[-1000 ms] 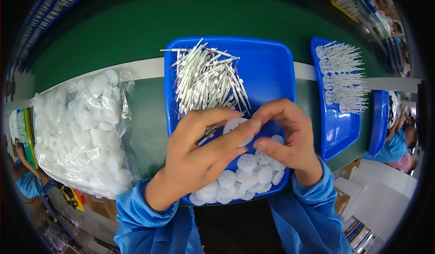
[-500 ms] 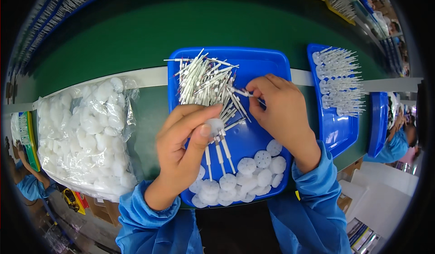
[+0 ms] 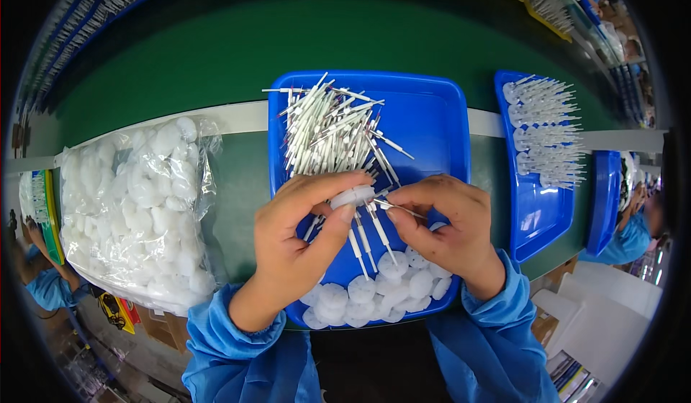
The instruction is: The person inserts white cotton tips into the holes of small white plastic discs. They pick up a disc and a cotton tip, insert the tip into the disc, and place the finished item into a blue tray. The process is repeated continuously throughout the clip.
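Observation:
Between its thumb and fingers my left hand (image 3: 299, 237) pinches a round white plastic disc (image 3: 353, 197), tilted, with several thin white rods hanging from its underside. At the disc's right edge, my right hand (image 3: 450, 224) pinches one more thin white rod (image 3: 397, 206); whether its tip is inside the disc I cannot tell. Both hands are over a blue tray (image 3: 432, 101). A heap of white rods (image 3: 327, 133) fills its far left part. Loose white discs (image 3: 389, 288) with small holes lie along its near edge, below my hands.
A clear bag of white discs (image 3: 137, 216) lies left of the tray. To the right, a second blue tray (image 3: 536, 219) holds rows of discs with rods standing in them. More rod-filled trays stand at the far edges. Other people in blue sleeves sit at both sides.
My right hand has come from the rod heap down to the disc, bringing a rod. The left hand has turned the disc and shifted slightly right.

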The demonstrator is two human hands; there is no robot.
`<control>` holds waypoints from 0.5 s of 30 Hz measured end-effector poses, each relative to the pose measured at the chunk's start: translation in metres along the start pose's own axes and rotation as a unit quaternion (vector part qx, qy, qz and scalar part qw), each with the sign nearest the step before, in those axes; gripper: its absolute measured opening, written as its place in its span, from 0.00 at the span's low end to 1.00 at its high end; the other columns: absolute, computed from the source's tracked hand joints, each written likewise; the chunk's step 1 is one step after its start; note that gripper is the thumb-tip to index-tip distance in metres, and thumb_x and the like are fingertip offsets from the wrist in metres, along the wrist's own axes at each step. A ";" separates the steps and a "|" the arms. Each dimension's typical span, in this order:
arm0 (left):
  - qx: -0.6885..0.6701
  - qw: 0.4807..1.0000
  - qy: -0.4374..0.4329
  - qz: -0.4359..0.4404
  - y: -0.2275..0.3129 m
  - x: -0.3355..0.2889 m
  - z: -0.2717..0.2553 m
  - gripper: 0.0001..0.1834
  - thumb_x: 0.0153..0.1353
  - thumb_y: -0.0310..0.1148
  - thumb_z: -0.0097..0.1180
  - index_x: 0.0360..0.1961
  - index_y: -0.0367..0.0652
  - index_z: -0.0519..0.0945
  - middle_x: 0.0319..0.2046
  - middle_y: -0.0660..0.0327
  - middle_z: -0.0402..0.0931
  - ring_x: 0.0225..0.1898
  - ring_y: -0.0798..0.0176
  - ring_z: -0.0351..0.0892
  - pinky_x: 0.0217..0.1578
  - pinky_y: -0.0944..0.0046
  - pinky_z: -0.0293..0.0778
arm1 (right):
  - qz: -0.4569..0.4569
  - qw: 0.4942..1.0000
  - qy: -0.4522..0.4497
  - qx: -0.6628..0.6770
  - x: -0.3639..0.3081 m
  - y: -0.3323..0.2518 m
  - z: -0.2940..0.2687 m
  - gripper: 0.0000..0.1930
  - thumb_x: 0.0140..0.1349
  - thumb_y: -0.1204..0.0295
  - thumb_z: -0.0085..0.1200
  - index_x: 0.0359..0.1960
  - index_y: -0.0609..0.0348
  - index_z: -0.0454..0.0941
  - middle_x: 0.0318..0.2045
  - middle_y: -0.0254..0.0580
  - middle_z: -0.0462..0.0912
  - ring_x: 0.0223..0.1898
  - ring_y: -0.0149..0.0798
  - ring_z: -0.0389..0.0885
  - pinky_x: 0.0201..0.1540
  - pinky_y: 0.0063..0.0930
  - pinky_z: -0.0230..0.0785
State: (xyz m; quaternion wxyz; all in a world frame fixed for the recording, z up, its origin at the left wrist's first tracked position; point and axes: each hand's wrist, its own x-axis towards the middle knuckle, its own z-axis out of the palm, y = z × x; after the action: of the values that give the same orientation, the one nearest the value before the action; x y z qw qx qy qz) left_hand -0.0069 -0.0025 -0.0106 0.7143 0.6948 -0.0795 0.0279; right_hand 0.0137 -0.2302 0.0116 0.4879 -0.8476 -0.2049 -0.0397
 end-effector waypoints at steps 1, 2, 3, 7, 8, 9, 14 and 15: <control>-0.007 1.000 0.007 -0.004 0.000 0.000 0.001 0.18 0.68 0.20 0.64 0.58 0.39 0.89 0.52 0.53 0.91 0.44 0.62 0.87 0.43 0.66 0.81 | 0.008 1.000 0.002 -0.003 -0.001 0.000 0.000 0.12 0.56 0.76 0.78 0.42 0.53 0.92 0.29 0.36 0.90 0.26 0.32 0.86 0.29 0.27 0.77; -0.010 1.000 0.010 -0.007 0.000 -0.001 0.001 0.18 0.68 0.19 0.64 0.59 0.39 0.89 0.52 0.53 0.91 0.44 0.63 0.86 0.43 0.66 0.81 | 0.012 1.000 0.002 -0.003 -0.002 0.000 0.000 0.12 0.56 0.76 0.78 0.42 0.53 0.93 0.28 0.36 0.90 0.25 0.32 0.86 0.29 0.27 0.77; -0.013 1.000 0.015 -0.010 -0.001 -0.001 0.001 0.18 0.68 0.19 0.65 0.59 0.39 0.89 0.52 0.54 0.91 0.43 0.63 0.86 0.43 0.66 0.81 | 0.017 1.000 0.002 -0.004 -0.002 -0.001 0.000 0.11 0.56 0.76 0.78 0.42 0.54 0.93 0.26 0.35 0.89 0.25 0.32 0.86 0.29 0.27 0.77; 0.029 0.999 0.012 0.026 -0.005 0.002 -0.001 0.19 0.67 0.19 0.65 0.59 0.39 0.89 0.53 0.55 0.91 0.42 0.63 0.85 0.43 0.66 0.81 | 0.041 0.999 -0.004 -0.002 -0.002 -0.004 -0.002 0.10 0.58 0.76 0.76 0.42 0.56 0.93 0.24 0.37 0.88 0.23 0.33 0.86 0.28 0.26 0.77; 0.041 0.998 0.011 0.035 -0.006 0.003 -0.001 0.20 0.67 0.19 0.66 0.59 0.39 0.89 0.53 0.55 0.91 0.41 0.63 0.85 0.43 0.66 0.81 | 0.047 0.999 -0.004 0.012 -0.002 -0.004 -0.002 0.10 0.59 0.77 0.76 0.42 0.56 0.93 0.24 0.37 0.88 0.23 0.32 0.87 0.28 0.26 0.77; 0.049 0.998 0.009 0.039 -0.005 0.003 -0.001 0.20 0.66 0.19 0.66 0.59 0.39 0.89 0.54 0.55 0.91 0.41 0.63 0.85 0.43 0.66 0.81 | 0.051 0.998 -0.002 0.025 -0.003 -0.004 -0.002 0.09 0.59 0.77 0.75 0.42 0.57 0.93 0.24 0.38 0.89 0.23 0.32 0.87 0.28 0.25 0.77; 0.068 0.997 0.006 0.039 -0.005 0.002 -0.001 0.21 0.65 0.18 0.67 0.59 0.39 0.89 0.54 0.55 0.91 0.41 0.63 0.85 0.42 0.66 0.82 | 0.058 0.997 -0.015 0.040 -0.002 -0.007 -0.005 0.08 0.61 0.78 0.74 0.42 0.59 0.93 0.25 0.40 0.89 0.24 0.31 0.89 0.28 0.24 0.78; 0.068 0.997 0.007 0.037 -0.005 0.003 -0.001 0.21 0.65 0.18 0.67 0.59 0.39 0.89 0.54 0.55 0.91 0.41 0.62 0.85 0.43 0.65 0.82 | 0.057 0.998 -0.019 0.033 -0.001 -0.008 -0.006 0.08 0.61 0.78 0.74 0.42 0.59 0.93 0.25 0.41 0.89 0.24 0.31 0.90 0.28 0.24 0.78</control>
State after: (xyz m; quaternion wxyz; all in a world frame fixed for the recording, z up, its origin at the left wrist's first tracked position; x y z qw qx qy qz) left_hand -0.0036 -0.0019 -0.0150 0.6647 0.7378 -0.0983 0.0646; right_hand 0.0107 -0.2315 0.0209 0.5128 -0.8421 -0.1667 0.0108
